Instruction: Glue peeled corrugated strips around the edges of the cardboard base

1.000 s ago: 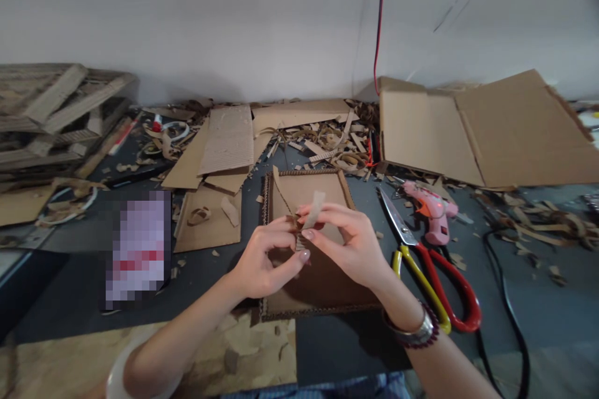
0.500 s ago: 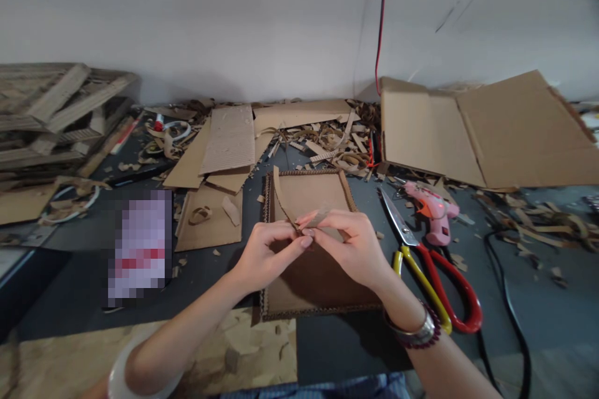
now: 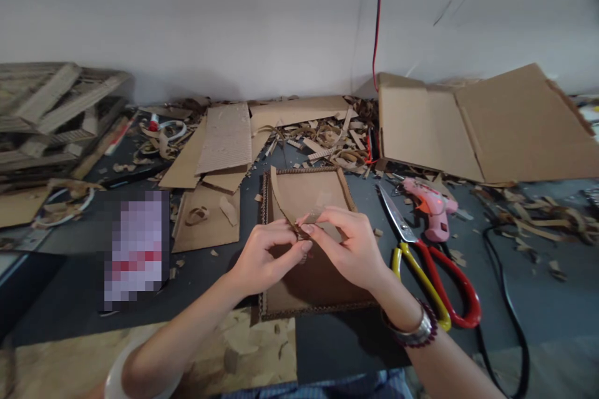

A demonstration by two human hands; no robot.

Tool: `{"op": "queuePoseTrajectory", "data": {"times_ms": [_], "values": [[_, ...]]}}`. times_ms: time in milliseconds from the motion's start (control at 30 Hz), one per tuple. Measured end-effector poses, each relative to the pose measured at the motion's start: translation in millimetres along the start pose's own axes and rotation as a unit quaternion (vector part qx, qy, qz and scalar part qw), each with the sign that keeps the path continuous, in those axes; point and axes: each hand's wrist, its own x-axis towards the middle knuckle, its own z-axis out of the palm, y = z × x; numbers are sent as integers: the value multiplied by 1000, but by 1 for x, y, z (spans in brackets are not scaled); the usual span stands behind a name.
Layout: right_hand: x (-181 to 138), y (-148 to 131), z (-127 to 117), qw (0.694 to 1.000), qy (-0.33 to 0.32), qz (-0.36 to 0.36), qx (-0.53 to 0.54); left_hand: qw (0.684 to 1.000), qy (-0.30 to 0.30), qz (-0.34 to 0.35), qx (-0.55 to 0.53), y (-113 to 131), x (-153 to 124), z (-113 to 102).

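Note:
Both hands meet above a shallow cardboard tray (image 3: 318, 190) with corrugated strips along its edges. My left hand (image 3: 269, 255) pinches a narrow cardboard strip (image 3: 282, 199) between thumb and fingers. Close against it, my right hand (image 3: 349, 246) is closed on the same strip, near its bent part. One end of the strip sticks up toward the tray's far left corner. The fingertips partly hide where the strip bends. Right of the tray lie scissors (image 3: 423, 262) with one red and one yellow handle, and a pink glue gun (image 3: 433, 207).
Cardboard sheets (image 3: 224, 137) and heaped scraps (image 3: 327, 137) lie toward the wall. A folded cardboard piece (image 3: 524, 128) stands at back right. Stacked cardboard frames (image 3: 60, 106) fill the far left. A blurred purple object (image 3: 138, 243) sits left; a black cable (image 3: 508, 312) runs at right.
My fingers have shifted slightly on the strip, the right fingertips lifting a little apart from the left ones. The view has moved slightly; the tray and tools stay put.

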Motion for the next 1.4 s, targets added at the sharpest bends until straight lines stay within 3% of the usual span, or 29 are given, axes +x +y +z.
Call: {"op": "queuePoseTrajectory", "data": {"times_ms": [367, 600, 833, 967, 1100, 1200, 1400], "values": [[-3, 3, 1, 1000, 19, 2, 1, 1000, -10, 21, 10, 3, 2, 1], [-5, 7, 0, 997, 14, 55, 54, 998, -28, 40, 35, 2, 1, 3], [1, 3, 0, 996, -22, -12, 80, 999, -2, 34, -34, 3, 2, -2], [3, 4, 1, 996, -8, -59, 68, 997, -10, 47, -54, 1, 1, -3], [2, 6, 1, 994, 14, -103, 47, 996, 42, -16, -80, -4, 1, 1], [1, 6, 1, 995, 19, -97, 29, 995, 44, -38, -81, -6, 2, 3], [1, 2, 0, 998, 29, -52, 1, 998, 17, -17, -63, -2, 1, 2]]}}
